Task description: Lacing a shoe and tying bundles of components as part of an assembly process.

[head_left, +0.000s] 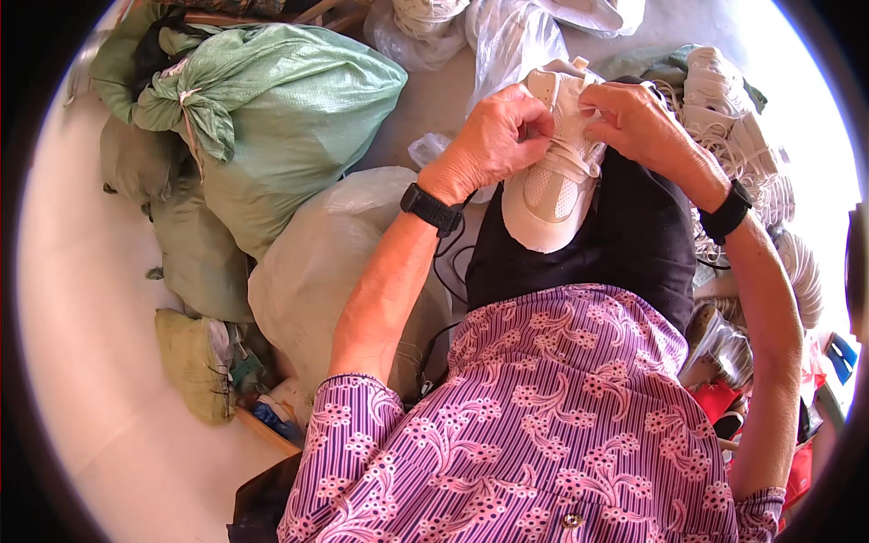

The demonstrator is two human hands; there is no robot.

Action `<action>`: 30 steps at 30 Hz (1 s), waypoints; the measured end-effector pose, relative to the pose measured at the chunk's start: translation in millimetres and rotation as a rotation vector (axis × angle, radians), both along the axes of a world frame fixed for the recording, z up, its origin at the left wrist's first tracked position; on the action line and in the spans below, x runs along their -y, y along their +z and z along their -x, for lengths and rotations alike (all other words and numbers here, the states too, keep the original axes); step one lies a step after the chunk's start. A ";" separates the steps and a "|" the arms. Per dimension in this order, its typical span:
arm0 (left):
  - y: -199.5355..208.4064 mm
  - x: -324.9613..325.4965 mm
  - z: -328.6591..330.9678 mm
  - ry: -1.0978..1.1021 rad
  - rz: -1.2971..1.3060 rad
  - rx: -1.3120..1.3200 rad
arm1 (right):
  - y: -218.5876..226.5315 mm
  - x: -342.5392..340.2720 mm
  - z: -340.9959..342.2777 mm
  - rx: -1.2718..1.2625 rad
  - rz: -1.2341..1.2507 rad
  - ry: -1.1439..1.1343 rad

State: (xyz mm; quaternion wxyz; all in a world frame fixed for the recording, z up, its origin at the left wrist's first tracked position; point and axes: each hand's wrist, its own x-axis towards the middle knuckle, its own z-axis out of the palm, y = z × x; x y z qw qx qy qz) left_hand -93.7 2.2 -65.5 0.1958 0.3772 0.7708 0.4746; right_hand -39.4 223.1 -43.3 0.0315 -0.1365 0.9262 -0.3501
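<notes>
**Two hands, one shoe resting on a lap**

The left hand point(496, 136) looks pinched on the lace point(570, 166); whether the right hand point(641, 122) grips any, I cannot tell. The pale shoe point(536, 213) lies at upper centre, against black trousers point(638, 217). Neither hand seems to brace its toe, so a hard tug could twist it loose. Stray laces point(735, 152) at upper right might snag.

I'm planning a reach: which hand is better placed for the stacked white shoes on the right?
Probably the right hand: the stacked white shoes lie nearer it, while the left hand is across the pale shoe.
</notes>
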 end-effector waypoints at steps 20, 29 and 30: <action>-32.6 -11.3 -30.0 0.236 -0.273 -0.233 | -15.5 -26.3 14.3 -0.033 -0.300 -0.292; -9.6 -7.2 -30.2 0.109 -0.124 -0.063 | 5.6 -11.7 -23.9 0.062 0.036 -0.153; -6.3 -8.6 -29.6 0.090 -0.090 -0.065 | 8.4 -8.7 -27.5 0.090 0.067 -0.132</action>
